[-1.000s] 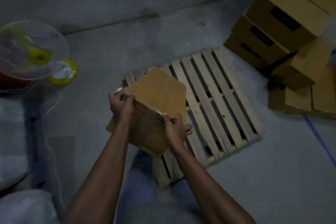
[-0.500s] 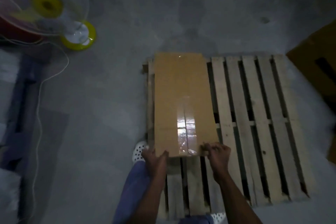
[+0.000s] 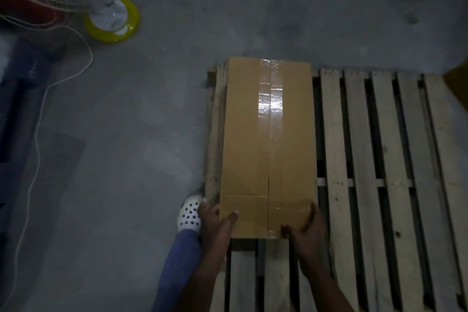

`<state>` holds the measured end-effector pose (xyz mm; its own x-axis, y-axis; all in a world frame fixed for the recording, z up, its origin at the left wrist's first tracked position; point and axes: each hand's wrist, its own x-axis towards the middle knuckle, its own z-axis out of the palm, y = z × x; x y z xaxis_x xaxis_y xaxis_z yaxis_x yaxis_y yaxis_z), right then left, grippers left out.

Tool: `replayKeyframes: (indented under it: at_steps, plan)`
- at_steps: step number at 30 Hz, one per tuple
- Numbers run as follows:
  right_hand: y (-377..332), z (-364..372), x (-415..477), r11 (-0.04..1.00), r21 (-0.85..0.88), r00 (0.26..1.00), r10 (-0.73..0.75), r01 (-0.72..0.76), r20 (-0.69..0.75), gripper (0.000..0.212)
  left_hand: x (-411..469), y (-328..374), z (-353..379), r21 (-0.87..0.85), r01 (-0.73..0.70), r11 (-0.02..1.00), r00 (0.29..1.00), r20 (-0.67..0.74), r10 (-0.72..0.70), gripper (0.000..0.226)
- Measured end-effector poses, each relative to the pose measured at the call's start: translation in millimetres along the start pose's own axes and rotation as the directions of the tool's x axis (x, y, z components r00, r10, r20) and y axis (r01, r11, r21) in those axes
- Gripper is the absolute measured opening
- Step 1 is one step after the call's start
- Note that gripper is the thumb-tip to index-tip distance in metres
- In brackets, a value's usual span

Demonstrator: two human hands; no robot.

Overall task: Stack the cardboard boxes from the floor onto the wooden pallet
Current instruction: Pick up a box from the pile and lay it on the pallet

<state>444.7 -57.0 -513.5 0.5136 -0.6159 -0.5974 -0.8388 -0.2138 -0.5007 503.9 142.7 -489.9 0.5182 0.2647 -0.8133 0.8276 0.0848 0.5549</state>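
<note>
Cardboard box (image 3: 268, 147), flat at left edge of wooden pallet (image 3: 334, 134); my left hand (image 3: 215, 220) and right hand (image 3: 306, 225) clasp its near corners, probably squaring it.

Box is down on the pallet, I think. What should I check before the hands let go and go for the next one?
1. The cardboard box flat on the wooden pallet: ok.
2. Box aligned with the slats, by the pallet's left edge: ok.
3. Hands free: not ok; left hand and right hand hold the near corners.
4. Room for another box: ok, bare slats to the right.
5. Trip risk: ok, the fan cord lies apart from the shoe.
6. Next box located: cannot tell; only a brown corner at the right edge.
</note>
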Motion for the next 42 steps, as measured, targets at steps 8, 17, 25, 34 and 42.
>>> replayKeyframes:
  at_steps: [8, 17, 25, 34, 42]
  plan:
    - [-30.0, 16.8, 10.4, 0.993, -0.044, 0.993, -0.106, 0.108, 0.045, 0.113, 16.8, 26.8, -3.2, 0.048, -0.065, 0.997, 0.997, -0.048, 0.067, 0.096]
    - [-47.7, 26.9, 23.2, 0.993, -0.039, 0.992, -0.107, 0.110, 0.069, 0.113, 25.1, 41.8, -5.2, 0.022, -0.097, 0.995, 0.995, -0.023, 0.098, 0.093]
    - [-48.1, 31.0, 23.2, 0.990, -0.091, 0.993, -0.106, 0.111, 0.052, 0.112, 24.7, 41.6, -9.4, 0.115, -0.109, 0.987, 0.994, 0.001, 0.110, 0.090]
    - [-50.1, 16.6, 27.7, 0.984, -0.159, 0.997, -0.077, 0.080, 0.024, 0.114, 0.3, 48.8, 2.5, 0.154, -0.042, 0.987, 0.997, -0.060, 0.051, 0.080]
    - [-51.0, -92.4, 93.5, 0.945, -0.123, 0.940, -0.317, 0.303, -0.124, 0.087, -65.2, -0.7, 88.8, 0.011, 0.453, 0.891, 0.865, 0.236, -0.443, 0.089]
